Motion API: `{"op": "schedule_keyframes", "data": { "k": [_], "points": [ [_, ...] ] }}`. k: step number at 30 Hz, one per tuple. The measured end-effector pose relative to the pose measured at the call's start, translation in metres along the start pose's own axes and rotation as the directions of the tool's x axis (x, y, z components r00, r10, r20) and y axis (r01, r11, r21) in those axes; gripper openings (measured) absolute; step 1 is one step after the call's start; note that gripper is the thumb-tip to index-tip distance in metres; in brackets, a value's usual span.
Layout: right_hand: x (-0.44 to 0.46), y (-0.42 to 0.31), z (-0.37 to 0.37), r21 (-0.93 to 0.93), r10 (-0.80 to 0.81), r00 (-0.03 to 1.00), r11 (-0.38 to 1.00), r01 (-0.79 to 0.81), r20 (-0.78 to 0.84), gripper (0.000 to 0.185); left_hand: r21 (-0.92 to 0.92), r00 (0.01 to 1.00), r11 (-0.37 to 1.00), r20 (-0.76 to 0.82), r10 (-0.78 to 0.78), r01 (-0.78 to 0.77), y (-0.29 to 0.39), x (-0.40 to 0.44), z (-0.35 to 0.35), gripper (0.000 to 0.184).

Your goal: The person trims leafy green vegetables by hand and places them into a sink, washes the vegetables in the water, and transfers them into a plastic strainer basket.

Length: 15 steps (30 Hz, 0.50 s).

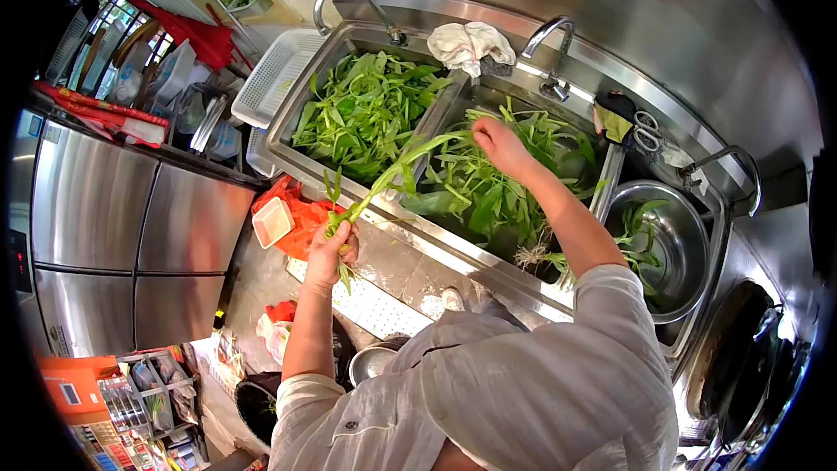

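My left hand (335,253) is closed round the lower ends of some long water spinach stalks (392,176), in front of the sink. The stalks slant up to the right, and my right hand (503,148) pinches their far end above the middle basin. Below my right hand, loose water spinach (497,196) lies in the water of that basin, with pale roots at its near edge. A thick heap of leafy green pieces (366,113) fills the left basin.
A steel bowl (667,249) with some greens sits in the right basin. White cloth (471,44), scissors (647,133) and taps line the back ledge. A white plastic basket (277,78) stands left of the sink. Below is a red plastic bag (301,209); a steel fridge (96,235) stands left.
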State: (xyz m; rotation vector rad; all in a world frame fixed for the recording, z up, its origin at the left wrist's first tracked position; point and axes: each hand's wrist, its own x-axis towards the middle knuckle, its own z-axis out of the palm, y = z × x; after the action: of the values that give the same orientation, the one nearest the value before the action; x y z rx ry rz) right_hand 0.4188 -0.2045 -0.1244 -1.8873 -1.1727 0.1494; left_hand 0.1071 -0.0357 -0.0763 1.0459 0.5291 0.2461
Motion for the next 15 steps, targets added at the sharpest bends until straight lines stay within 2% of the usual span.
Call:
{"op": "schedule_keyframes", "data": {
  "k": [1, 2, 3, 4, 5, 6, 8, 10, 11, 13, 14, 15],
  "points": [
    [0.001, 0.001, -0.002, 0.187, 0.185, 0.979, 0.962, -0.199, 0.089, 0.012, 0.051, 1.000, 0.999, -0.006, -0.012, 0.013, -0.003, 0.002, 0.002, 0.021],
    [0.002, 0.003, -0.001, 0.184, 0.191, 0.978, 0.961, -0.204, 0.086, 0.012, 0.101, 1.000, 0.995, -0.012, -0.024, 0.025, -0.007, 0.004, 0.004, 0.021],
    [0.003, 0.007, 0.003, 0.478, 0.324, 0.940, 0.812, -0.336, 0.110, 0.012, 0.153, 1.000, 0.988, -0.016, -0.020, 0.022, -0.012, 0.007, 0.007, 0.020],
    [0.004, 0.013, 0.006, 0.716, 0.432, 0.885, 0.563, -0.414, 0.172, 0.013, 0.153, 1.000, 0.988, -0.009, -0.024, 0.025, -0.014, 0.010, 0.013, 0.020],
    [0.005, 0.023, 0.009, 0.765, 0.457, 0.857, 0.456, -0.454, 0.237, 0.014, 0.181, 0.999, 0.983, -0.020, -0.035, 0.038, -0.015, 0.013, 0.019, 0.020],
    [0.005, 0.025, 0.009, 0.764, 0.460, 0.857, 0.458, -0.454, 0.233, 0.014, 0.208, 0.998, 0.977, -0.033, -0.045, 0.051, -0.017, 0.015, 0.026, 0.019],
    [0.006, 0.026, 0.013, 0.868, 0.598, 0.761, 0.206, -0.451, 0.253, 0.014, 0.252, 0.999, 0.967, -0.042, -0.021, 0.031, -0.018, 0.020, 0.035, 0.018],
    [0.006, 0.043, 0.013, 0.880, 0.630, 0.738, 0.177, -0.441, 0.243, 0.016, 0.331, 0.999, 0.942, -0.037, -0.036, 0.046, -0.018, 0.024, 0.040, 0.017],
    [0.006, 0.062, 0.007, 0.834, 0.721, 0.640, 0.162, -0.528, 0.266, 0.015, 0.332, 0.999, 0.942, -0.026, -0.040, 0.046, -0.017, 0.024, 0.044, 0.017],
    [0.005, 0.079, -0.011, 0.880, 0.850, 0.470, 0.014, -0.474, 0.240, 0.016, 0.326, 0.999, 0.945, -0.046, -0.021, 0.035, -0.015, 0.020, 0.041, 0.017],
    [0.003, 0.085, -0.020, 0.947, 0.891, 0.398, -0.094, -0.308, 0.218, 0.018, 0.322, 0.998, 0.946, -0.065, -0.003, 0.024, -0.013, 0.019, 0.037, 0.017],
    [-0.002, 0.086, -0.022, 0.962, 0.863, 0.479, -0.028, -0.270, 0.160, 0.021, 0.339, 1.000, 0.941, -0.029, -0.011, 0.020, -0.012, 0.017, 0.032, 0.018]
  ]
}}
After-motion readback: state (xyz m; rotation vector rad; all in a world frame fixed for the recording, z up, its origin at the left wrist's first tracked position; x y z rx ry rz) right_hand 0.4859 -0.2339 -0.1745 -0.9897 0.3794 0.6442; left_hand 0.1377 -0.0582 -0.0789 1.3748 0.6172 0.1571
